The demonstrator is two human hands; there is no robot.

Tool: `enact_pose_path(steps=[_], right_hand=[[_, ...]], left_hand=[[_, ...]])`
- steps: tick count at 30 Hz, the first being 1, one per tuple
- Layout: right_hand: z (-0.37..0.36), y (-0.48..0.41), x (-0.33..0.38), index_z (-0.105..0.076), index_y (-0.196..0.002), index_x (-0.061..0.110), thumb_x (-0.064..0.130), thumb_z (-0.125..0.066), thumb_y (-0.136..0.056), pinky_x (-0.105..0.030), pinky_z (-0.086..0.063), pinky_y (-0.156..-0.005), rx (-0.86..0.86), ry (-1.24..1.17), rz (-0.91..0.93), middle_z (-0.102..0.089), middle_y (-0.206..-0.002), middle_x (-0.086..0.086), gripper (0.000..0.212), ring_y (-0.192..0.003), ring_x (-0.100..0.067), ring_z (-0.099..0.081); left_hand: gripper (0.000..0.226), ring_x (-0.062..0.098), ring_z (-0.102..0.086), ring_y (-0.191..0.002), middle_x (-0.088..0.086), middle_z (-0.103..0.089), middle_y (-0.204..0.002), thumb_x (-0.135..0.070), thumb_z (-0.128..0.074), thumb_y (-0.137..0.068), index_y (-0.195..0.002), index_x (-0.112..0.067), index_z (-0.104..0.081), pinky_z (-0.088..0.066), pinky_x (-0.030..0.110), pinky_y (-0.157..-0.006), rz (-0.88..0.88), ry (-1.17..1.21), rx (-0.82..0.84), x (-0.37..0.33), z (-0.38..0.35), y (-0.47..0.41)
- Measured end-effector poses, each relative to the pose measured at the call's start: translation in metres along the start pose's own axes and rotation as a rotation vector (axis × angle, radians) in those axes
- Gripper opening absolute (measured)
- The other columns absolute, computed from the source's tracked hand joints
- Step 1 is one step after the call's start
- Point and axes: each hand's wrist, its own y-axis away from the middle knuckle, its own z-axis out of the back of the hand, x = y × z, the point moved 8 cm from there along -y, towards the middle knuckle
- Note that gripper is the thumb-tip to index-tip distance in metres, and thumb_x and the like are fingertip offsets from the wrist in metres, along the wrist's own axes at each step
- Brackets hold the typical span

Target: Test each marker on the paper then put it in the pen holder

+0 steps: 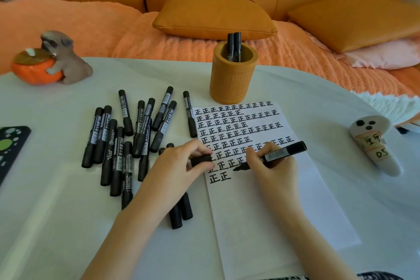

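A white sheet of paper [272, 200] lies on the table, its upper half filled with rows of black written marks. My right hand [272, 166] grips an uncapped black marker [281, 153], tip down on the paper just right of the last marks. My left hand [175, 166] rests at the paper's left edge and pinches the black cap [201, 159]. Several capped black markers [127, 138] lie scattered left of the paper, two partly under my left forearm. The orange pen holder [231, 79] stands behind the paper with two markers [234, 46] upright in it.
A dog-and-pumpkin figurine [52, 61] stands at the far left. A dark patterned object [11, 148] sits at the left edge. A white ghost-shaped item [375, 143] with labels lies to the right. An orange sofa with cushions [213, 16] is behind the white table [56, 223].
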Motion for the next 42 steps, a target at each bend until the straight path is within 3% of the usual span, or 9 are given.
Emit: enact_pose_path(steps=[4, 11, 26, 32, 37, 42], right_hand=[[-0.0016, 0.0004, 0.0019, -0.044, -0.061, 0.017, 0.019, -0.067, -0.085, -0.015, -0.024, -0.041, 0.008, 0.008, 0.021, -0.039, -0.039, 0.014, 0.033, -0.042, -0.004, -0.029], [-0.0043, 0.001, 0.0043, -0.046, -0.06, 0.015, 0.02, -0.068, -0.085, -0.016, -0.025, -0.043, 0.033, 0.02, 0.04, -0.042, -0.043, 0.014, 0.033, -0.046, -0.006, -0.033], [-0.0013, 0.0003, 0.0044, -0.041, -0.064, 0.011, 0.017, -0.063, -0.088, -0.013, -0.021, -0.039, -0.007, 0.04, 0.053, -0.043, -0.04, 0.013, 0.033, -0.038, -0.004, -0.029], [0.0001, 0.0016, 0.0038, -0.04, -0.062, 0.013, 0.018, -0.064, -0.087, -0.014, -0.02, -0.039, -0.007, 0.023, 0.033, -0.032, -0.037, 0.014, 0.035, -0.039, -0.006, -0.024], [-0.0032, 0.0018, 0.0042, -0.041, -0.06, 0.015, 0.017, -0.064, -0.086, -0.016, -0.02, -0.039, 0.011, 0.035, 0.034, -0.035, -0.039, 0.013, 0.035, -0.04, -0.006, -0.025], [-0.0042, 0.0012, 0.0028, -0.039, -0.062, 0.013, 0.014, -0.061, -0.083, -0.02, -0.02, -0.043, 0.031, 0.031, 0.036, -0.047, -0.059, -0.009, 0.03, -0.051, -0.012, -0.027]], left_hand=[[0.02, 0.006, -0.063, -0.083, -0.023, -0.064, -0.096, -0.036, -0.067, -0.08, -0.099, -0.032, -0.063, -0.05, 0.024, -0.08, 0.001, -0.008, -0.001, 0.0005, -0.0007, -0.0006], [0.019, 0.007, -0.063, -0.075, -0.024, -0.065, -0.093, -0.036, -0.068, -0.079, -0.098, -0.031, -0.064, -0.05, 0.025, -0.075, 0.006, -0.009, -0.014, 0.0018, -0.001, -0.0016], [0.016, 0.007, -0.063, -0.078, -0.025, -0.063, -0.09, -0.035, -0.069, -0.08, -0.094, -0.034, -0.062, -0.05, 0.023, -0.076, 0.012, 0.002, -0.008, 0.0035, -0.0016, -0.0024], [0.017, 0.007, -0.063, -0.08, -0.025, -0.064, -0.089, -0.035, -0.068, -0.08, -0.095, -0.032, -0.063, -0.051, 0.026, -0.077, 0.003, 0.003, -0.013, 0.0029, -0.0015, -0.0023], [0.018, 0.007, -0.063, -0.082, -0.024, -0.064, -0.091, -0.036, -0.068, -0.08, -0.096, -0.032, -0.063, -0.051, 0.026, -0.078, 0.002, -0.002, -0.01, 0.003, -0.0019, -0.0025], [0.017, 0.007, -0.063, -0.083, -0.023, -0.064, -0.092, -0.036, -0.068, -0.08, -0.096, -0.032, -0.063, -0.05, 0.024, -0.078, 0.005, -0.006, -0.006, 0.0032, -0.002, -0.0024]])
